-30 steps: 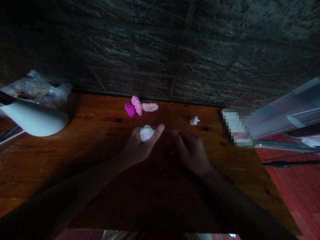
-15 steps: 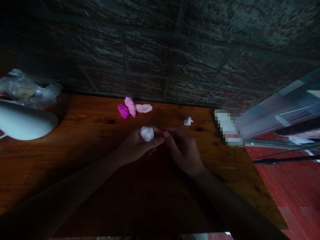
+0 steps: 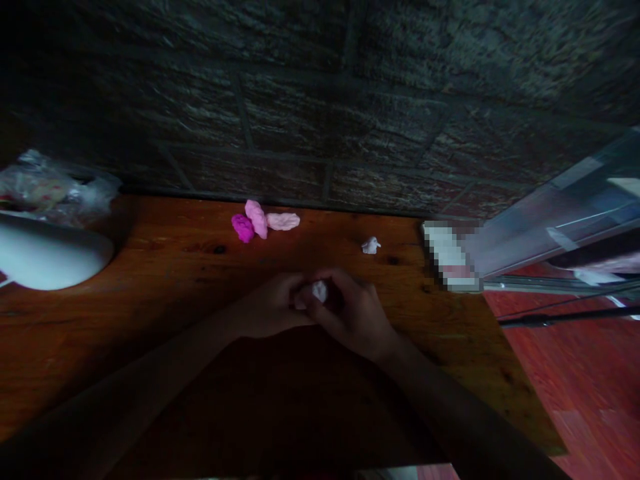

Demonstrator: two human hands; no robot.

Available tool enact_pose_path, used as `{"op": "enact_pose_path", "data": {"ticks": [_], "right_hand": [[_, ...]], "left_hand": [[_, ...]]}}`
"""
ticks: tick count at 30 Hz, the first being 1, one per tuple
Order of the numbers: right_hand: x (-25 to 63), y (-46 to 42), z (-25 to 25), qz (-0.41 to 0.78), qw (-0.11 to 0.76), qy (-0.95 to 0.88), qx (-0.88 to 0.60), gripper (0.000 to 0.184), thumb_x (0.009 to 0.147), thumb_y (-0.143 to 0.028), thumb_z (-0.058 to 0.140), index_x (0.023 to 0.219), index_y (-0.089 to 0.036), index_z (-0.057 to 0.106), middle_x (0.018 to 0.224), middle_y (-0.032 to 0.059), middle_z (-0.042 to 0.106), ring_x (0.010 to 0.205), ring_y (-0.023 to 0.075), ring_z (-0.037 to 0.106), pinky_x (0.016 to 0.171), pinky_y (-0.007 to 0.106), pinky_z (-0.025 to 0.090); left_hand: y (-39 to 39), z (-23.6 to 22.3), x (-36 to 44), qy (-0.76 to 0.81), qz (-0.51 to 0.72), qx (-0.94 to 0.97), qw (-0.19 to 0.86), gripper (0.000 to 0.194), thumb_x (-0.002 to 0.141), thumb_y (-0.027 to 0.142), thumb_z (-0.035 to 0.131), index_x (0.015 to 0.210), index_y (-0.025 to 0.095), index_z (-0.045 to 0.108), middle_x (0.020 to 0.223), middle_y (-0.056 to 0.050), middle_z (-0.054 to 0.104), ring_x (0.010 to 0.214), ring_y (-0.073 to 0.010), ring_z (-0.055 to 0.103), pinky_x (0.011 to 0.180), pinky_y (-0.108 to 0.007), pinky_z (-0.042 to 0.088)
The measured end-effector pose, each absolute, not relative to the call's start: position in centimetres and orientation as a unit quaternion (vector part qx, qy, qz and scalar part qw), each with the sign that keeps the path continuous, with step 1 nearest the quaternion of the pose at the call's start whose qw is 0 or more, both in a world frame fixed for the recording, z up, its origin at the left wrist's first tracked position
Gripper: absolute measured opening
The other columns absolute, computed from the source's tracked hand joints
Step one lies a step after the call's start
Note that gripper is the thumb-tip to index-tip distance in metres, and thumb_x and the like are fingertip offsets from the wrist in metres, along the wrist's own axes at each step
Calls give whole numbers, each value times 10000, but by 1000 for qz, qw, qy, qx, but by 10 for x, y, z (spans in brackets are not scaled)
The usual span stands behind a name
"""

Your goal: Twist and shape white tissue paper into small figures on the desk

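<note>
A small lump of white modelling clay [image 3: 320,291] shows between my two hands, above the middle of the wooden table. My left hand [image 3: 273,303] closes on it from the left, its fingertips partly hidden in shadow. From the other side my right hand [image 3: 355,310] curls over the lump, thumb in front and fingers behind. Beyond the hands, towards the wall, lie a magenta clay piece [image 3: 243,228], a pink one [image 3: 257,218] and a pale pink one [image 3: 283,221], touching one another. A little white clay scrap [image 3: 371,245] lies apart to their right.
A dark stone-tile wall [image 3: 280,120] borders the table [image 3: 165,267] at the back. On the left are a white rounded object [image 3: 55,253] and a crumpled clear plastic bag [image 3: 60,190]. A blurred-out pale box [image 3: 450,257] stands by the right edge, beside a translucent panel [image 3: 540,213].
My right hand has come left and closed round the white clay, which my left hand held alone. The lump has shifted right and is now more covered. The view has turned slightly right.
</note>
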State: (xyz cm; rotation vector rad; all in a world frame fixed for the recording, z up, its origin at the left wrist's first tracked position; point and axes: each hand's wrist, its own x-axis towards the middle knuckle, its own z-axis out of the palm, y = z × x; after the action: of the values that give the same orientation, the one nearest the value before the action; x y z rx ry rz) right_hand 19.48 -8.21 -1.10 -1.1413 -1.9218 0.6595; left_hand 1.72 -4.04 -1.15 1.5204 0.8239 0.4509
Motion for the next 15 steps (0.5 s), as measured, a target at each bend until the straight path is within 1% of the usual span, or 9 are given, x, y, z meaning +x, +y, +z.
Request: {"op": "enact_pose_path", "data": {"ticks": [2, 5, 7, 9, 12, 13, 15], "right_hand": [[196, -80, -11, 270, 381, -759, -454, 163, 934, -301, 644, 1056, -195, 626, 908, 19, 739, 765, 138, 687, 695, 235, 498], [198, -76, -4, 289, 345, -769, -455, 149, 963, -331, 618, 1048, -209, 623, 937, 13, 745, 775, 140, 701, 702, 235, 480], [200, -73, 4, 272, 322, -776, -468, 176, 983, -372, 593, 1050, -210, 618, 954, 19, 749, 797, 153, 714, 706, 242, 470], [203, -70, 13, 234, 294, -782, -497, 233, 1009, -414, 541, 1060, -198, 613, 923, 35, 754, 792, 176, 725, 682, 253, 455], [210, -69, 20, 171, 240, -791, -537, 321, 1040, -467, 451, 1052, -196, 623, 877, 49, 771, 733, 195, 732, 604, 259, 409], [214, -70, 20, 159, 237, -794, -536, 322, 1044, -464, 442, 1058, -202, 627, 903, 50, 781, 733, 194, 737, 594, 258, 403], [221, -73, 16, 156, 264, -794, -525, 297, 1043, -437, 455, 1127, -204, 620, 936, 45, 794, 732, 184, 744, 593, 254, 418]], "left_hand": [[-35, -7, 16, 360, 162, 655, 644, 266, 708, 282, 736, 914, 157, 623, 847, 4, 660, 766, -157, 614, 685, -251, 498], [-25, 2, 18, 378, 101, 687, 612, 215, 700, 212, 723, 886, 142, 639, 805, 13, 652, 730, -142, 594, 648, -229, 479], [-19, 10, 24, 385, 101, 709, 581, 136, 698, 170, 679, 825, 140, 640, 737, 34, 621, 682, -119, 555, 602, -200, 441], [-14, 16, 33, 382, 106, 727, 561, 23, 707, 154, 625, 727, 143, 622, 662, 46, 578, 622, -101, 509, 552, -186, 396], [-11, 19, 47, 375, 101, 745, 542, 114, 726, 172, 576, 613, 157, 583, 597, 39, 548, 565, -99, 476, 508, -196, 367], [-12, 18, 51, 375, 104, 749, 537, 133, 729, 185, 570, 597, 165, 571, 589, 35, 547, 562, -104, 477, 509, -203, 374], [-18, 14, 56, 380, 119, 754, 522, 164, 757, 212, 534, 597, 178, 542, 611, 26, 561, 590, -114, 502, 553, -218, 410]]}}
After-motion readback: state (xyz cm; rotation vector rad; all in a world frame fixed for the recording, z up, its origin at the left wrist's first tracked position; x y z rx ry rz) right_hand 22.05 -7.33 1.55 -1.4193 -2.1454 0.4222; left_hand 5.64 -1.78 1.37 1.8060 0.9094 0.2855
